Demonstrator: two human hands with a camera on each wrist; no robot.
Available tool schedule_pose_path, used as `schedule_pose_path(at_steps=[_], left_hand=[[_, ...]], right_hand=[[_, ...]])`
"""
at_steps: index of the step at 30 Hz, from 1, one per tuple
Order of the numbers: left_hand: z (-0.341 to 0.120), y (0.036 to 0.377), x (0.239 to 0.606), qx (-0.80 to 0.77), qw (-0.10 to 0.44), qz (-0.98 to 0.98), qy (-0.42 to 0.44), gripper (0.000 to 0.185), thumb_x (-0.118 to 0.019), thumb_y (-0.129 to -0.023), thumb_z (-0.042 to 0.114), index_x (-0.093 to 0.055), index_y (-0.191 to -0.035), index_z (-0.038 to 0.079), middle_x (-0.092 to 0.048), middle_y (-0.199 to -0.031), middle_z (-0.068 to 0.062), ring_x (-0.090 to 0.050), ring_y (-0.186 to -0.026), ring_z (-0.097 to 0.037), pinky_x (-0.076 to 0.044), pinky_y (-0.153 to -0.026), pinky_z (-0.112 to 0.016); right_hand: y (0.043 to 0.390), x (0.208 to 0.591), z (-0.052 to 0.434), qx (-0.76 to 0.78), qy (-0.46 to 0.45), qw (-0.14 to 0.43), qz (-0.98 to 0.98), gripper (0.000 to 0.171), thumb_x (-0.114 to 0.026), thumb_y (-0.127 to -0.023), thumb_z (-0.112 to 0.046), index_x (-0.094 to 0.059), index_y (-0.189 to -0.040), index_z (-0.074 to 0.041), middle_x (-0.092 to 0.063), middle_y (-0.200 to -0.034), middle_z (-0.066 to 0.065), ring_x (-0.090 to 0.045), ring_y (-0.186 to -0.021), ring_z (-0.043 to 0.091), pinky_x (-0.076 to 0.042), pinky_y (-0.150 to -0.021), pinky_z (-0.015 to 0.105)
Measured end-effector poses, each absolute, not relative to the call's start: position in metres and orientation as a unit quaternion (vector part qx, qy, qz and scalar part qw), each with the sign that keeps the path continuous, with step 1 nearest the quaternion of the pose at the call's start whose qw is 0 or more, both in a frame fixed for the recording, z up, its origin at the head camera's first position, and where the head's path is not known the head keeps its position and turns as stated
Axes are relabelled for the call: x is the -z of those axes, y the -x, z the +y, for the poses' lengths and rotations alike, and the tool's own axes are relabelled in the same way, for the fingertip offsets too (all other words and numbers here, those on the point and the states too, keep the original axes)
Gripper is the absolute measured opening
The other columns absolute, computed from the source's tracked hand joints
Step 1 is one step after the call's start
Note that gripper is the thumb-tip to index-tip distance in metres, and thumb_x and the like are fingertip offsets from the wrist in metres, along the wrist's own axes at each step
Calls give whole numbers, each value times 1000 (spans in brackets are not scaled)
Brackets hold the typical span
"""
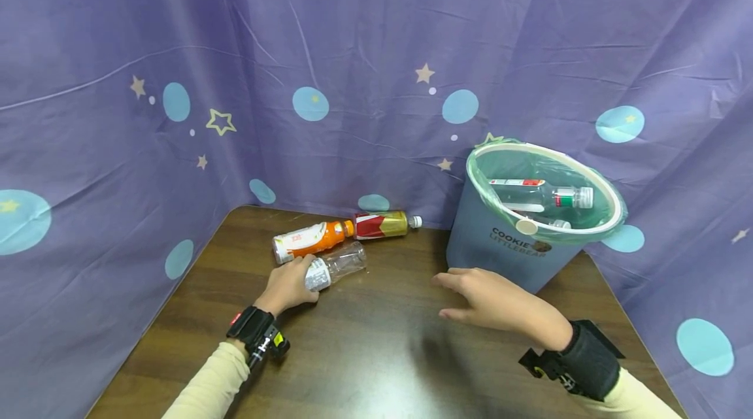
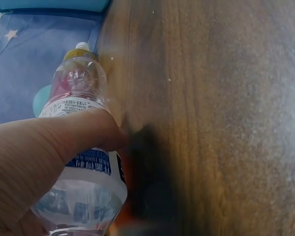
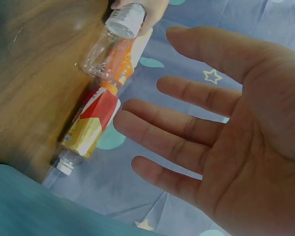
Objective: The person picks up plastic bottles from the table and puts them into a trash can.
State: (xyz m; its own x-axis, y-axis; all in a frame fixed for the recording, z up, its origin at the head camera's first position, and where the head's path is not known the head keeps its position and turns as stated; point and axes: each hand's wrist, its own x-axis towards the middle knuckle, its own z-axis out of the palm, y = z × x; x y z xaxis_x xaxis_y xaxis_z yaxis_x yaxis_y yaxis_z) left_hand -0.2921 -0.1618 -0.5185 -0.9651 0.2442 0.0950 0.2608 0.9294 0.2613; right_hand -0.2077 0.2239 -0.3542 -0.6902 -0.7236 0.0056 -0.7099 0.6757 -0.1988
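My left hand (image 1: 292, 286) grips a clear plastic bottle (image 1: 347, 261) with a white and blue label (image 2: 91, 160), its thumb laid across the label in the left wrist view. Just behind it lies an orange bottle (image 1: 312, 240) with a white wrap, on its side. A red and gold bottle (image 1: 381, 225) with a white cap lies end to end with the orange one, along the back of the table. My right hand (image 1: 491, 301) hovers in front of the bin, holding nothing; its fingers (image 3: 182, 147) are spread and nearly straight in the right wrist view.
A blue-grey bin (image 1: 491, 255) lined with a green bag (image 1: 518, 161) stands at the back right of the wooden table (image 1: 353, 353). Inside it are clear bottles (image 1: 520, 195). A purple patterned curtain (image 1: 365, 46) hangs behind and at both sides.
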Motion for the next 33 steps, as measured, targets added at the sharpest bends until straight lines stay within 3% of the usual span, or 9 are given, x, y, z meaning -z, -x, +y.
schedule_pose_path(at_steps=[16, 19, 26, 33], left_hand=[[-140, 284, 493, 131, 94, -971, 179, 84, -92, -59, 20, -60, -136, 17, -68, -121, -9, -67, -108, -31, -56, -73, -51], [-131, 280, 484, 134, 98, -969, 183, 84, -93, -59, 21, -60, -137, 19, -68, -124, -9, -66, -112, -32, -55, -73, -52], [-106, 271, 460, 119, 126, -959, 224, 84, -93, -61, 22, -59, -137, 18, -68, -115, -7, -67, -102, -28, -55, -63, -42], [-80, 258, 436, 115, 154, -945, 266, 85, -95, -60, 22, -58, -136, 18, -67, -113, -7, -66, -96, -27, -56, -67, -42]], right_hand=[[216, 356, 219, 117, 377, 42, 918, 35, -75, -93, -28, -68, -123, -10, -71, -110, 1, -71, -98, 17, -58, -82, 37], [220, 352, 217, 125, 371, 23, 920, 32, -75, -93, -26, -68, -120, -11, -71, -104, -2, -70, -95, 14, -58, -80, 35], [229, 344, 205, 129, 379, -51, 915, 28, -74, -93, -25, -69, -117, -14, -71, -100, -4, -68, -91, 11, -57, -79, 34], [235, 342, 192, 153, 382, -86, 907, 30, -77, -91, -25, -70, -119, -15, -70, -101, -5, -62, -87, 7, -54, -77, 33]])
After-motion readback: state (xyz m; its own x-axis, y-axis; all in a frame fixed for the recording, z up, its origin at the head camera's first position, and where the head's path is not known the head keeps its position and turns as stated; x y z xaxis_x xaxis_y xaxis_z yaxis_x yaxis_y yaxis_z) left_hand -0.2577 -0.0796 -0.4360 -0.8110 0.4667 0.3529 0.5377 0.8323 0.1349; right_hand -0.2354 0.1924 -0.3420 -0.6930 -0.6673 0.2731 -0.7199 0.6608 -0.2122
